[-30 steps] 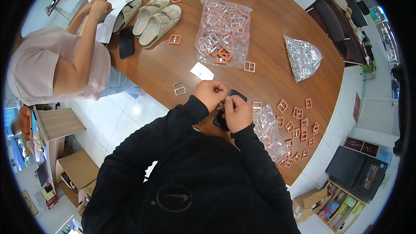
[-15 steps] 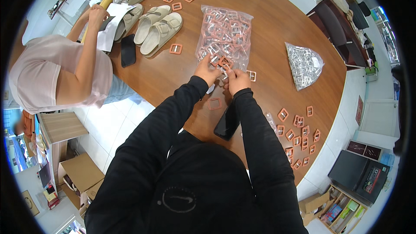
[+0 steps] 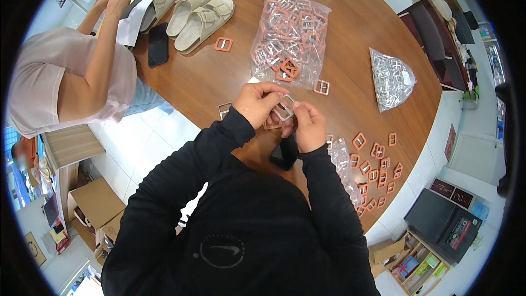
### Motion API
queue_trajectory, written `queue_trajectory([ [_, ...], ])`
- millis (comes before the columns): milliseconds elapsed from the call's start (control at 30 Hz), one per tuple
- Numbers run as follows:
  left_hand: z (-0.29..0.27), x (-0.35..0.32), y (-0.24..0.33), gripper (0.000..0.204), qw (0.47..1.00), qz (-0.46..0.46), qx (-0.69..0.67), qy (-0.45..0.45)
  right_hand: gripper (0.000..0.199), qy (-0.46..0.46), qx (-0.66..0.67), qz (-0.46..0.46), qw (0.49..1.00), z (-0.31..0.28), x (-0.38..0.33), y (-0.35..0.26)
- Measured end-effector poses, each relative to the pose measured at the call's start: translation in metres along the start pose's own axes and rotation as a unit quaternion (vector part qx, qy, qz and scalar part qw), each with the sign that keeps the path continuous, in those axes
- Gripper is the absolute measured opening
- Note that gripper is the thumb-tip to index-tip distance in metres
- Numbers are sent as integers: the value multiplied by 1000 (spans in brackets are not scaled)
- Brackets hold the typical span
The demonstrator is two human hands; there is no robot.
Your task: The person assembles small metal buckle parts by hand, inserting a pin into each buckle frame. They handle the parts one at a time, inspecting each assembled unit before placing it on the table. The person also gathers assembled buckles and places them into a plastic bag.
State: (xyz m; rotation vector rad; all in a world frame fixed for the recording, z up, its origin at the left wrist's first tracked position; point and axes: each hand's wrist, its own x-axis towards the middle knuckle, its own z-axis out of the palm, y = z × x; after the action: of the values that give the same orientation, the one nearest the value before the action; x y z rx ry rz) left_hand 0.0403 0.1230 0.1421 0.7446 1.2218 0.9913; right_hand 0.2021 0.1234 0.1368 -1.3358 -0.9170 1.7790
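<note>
Pictured at a broad, curved brown wooden counter (image 3: pixel 350 109), spread out beneath and well beyond the fingers (image 3: pixel 300 112). Flanked, well to the left of them, by a co-worker in a pale pink top (image 3: pixel 76 82). Laid just past the fingertips, a large clear bag of orange-rimmed buckles (image 3: pixel 293 33). Set farther off, up and to the left of the fingers, a pair of beige two-strap sandals (image 3: pixel 208 19). Placed well to their right, a smaller clear bag of silver buckles (image 3: pixel 393 82). Crumpled just beside the right-hand fingers, a clear plastic bag (image 3: pixel 341 159). Brought together in black sleeves, left hand (image 3: pixel 253 104) and right hand (image 3: pixel 311 126), thumbs and fingers of both pinching one small frame. Partly hidden below the right-hand fingers, a black phone (image 3: pixel 282 154); well up and left, near the sandals, a second dark phone (image 3: pixel 158 45). Scattered to the right of the fingers, loose orange-rimmed buckles (image 3: pixel 382 179); partly covered below the left-hand fingers, an orange frame (image 3: pixel 269 127). Resting beside the left cuff, a loose silver buckle (image 3: pixel 221 113). Held up between the fingertips, above the counter, a silver center-bar buckle (image 3: pixel 284 107).
</note>
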Motion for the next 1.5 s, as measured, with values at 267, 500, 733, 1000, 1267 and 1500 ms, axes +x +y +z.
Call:
queue_trajectory([
  [267, 2, -21, 42, 18, 996, -36, 26, -77, 31, 53, -142, -81, 985, 4, -30, -42],
  [500, 3, -35, 62, 17, 985, -52, 76, -146, 35, -5, -278, -148, 949, 0, -44, -75],
  [733, 11, -42, 57, 17, 989, -59, 4, -138, 34, 20, -318, -220, 922, 10, -55, -85],
  [1000, 30, -60, 49, 12, 999, -1, -9, -35, 31, 85, -318, -335, 883, 19, -65, -66],
  [1267, 47, -70, 32, 12, 989, 114, 34, 85, 29, 135, -331, -393, 847, 24, -71, -43],
  [1500, 47, -77, 30, 12, 990, 122, -34, 67, 27, 140, -288, -397, 860, 24, -73, -43],
])
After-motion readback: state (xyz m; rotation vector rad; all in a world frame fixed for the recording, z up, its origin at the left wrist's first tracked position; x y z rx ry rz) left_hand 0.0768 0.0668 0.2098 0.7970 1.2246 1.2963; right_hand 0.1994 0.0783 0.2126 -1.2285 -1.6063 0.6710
